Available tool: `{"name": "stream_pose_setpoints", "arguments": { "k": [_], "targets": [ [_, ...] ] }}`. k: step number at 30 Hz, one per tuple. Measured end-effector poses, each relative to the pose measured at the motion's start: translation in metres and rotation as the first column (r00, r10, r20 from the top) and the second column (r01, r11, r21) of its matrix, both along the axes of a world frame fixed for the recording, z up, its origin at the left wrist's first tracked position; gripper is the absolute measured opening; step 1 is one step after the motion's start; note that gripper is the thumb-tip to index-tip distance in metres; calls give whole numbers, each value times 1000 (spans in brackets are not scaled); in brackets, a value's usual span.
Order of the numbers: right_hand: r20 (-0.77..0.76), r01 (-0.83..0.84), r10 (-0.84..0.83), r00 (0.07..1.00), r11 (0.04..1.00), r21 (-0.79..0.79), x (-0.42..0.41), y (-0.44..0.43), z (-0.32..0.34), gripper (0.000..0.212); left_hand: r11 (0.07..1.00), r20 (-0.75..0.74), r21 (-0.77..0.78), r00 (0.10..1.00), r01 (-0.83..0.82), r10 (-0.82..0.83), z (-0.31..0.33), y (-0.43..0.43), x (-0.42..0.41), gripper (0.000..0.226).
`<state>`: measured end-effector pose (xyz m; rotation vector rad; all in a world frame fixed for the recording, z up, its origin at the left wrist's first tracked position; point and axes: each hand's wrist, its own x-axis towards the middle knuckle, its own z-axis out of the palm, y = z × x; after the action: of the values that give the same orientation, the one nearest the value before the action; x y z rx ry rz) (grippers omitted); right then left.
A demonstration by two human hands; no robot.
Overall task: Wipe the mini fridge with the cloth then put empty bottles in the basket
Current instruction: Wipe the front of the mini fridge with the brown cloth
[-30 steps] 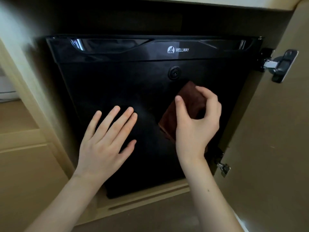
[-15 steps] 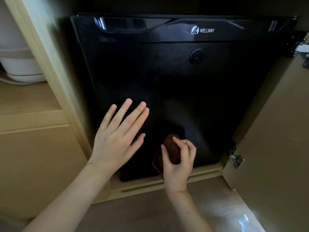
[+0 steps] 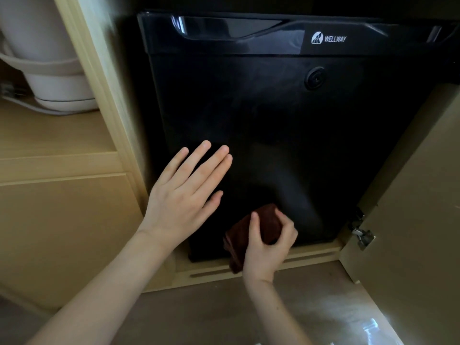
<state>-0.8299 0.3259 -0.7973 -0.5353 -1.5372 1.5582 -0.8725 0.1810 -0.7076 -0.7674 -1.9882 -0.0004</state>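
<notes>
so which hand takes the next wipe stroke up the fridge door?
Right. The right hand already grips the cloth against the lower part of the mini fridge door; the left hand is empty, fingers spread flat on it.

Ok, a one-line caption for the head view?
Right hand wipes the mini fridge door's lower edge with a brown cloth; left hand open.

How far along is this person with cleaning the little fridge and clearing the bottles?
Wiping is under way: the right hand presses the brown cloth low on the mini fridge door, while the left hand lies flat and open against it. How much is already wiped cannot be told. Still left: the bottles; neither bottles nor a basket are in view.
</notes>
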Motion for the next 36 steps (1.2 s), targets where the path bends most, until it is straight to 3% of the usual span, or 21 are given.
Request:
{"name": "stream_pose_setpoints", "arguments": {
  "k": [2,4,8,10,14,19,25,28,32,36],
  "targets": [
    [69,-25,34,997,991,-132,7,-5,-9,33,1000,23,30,1000,9,-10,-2,1,1,58],
    [44,-1,10,999,981,-193,6,-7,0,29,997,51,77,999,16,-20,-4,0,2,57],
    [-142,-17,1,990,993,-115,-5,-17,48,31,989,38,145,999,10,-15,-3,-6,4,53],
    [-163,-36,26,986,998,-59,-11,-21,53,34,990,25,142,1000,8,-11,-2,-7,3,52],
    [-51,-19,16,999,999,-45,-10,-22,9,37,988,31,152,999,11,-16,-4,-5,2,52],
    [160,13,30,987,966,-260,5,-15,-50,32,988,37,153,999,5,-11,-4,-4,5,51],
    [180,-28,92,979,945,-326,11,-4,-55,34,992,65,124,998,-33,25,-11,-2,10,48],
    [196,-74,118,973,973,-220,21,1,-52,36,993,55,118,998,-27,20,-21,1,18,40],
    [229,-152,168,959,985,-82,34,6,-41,35,991,217,124,976,-41,13,-46,1,37,33],
    [302,-232,219,928,973,6,55,11,-32,38,985,507,65,856,-159,104,-81,1,68,36]
  ]
}}
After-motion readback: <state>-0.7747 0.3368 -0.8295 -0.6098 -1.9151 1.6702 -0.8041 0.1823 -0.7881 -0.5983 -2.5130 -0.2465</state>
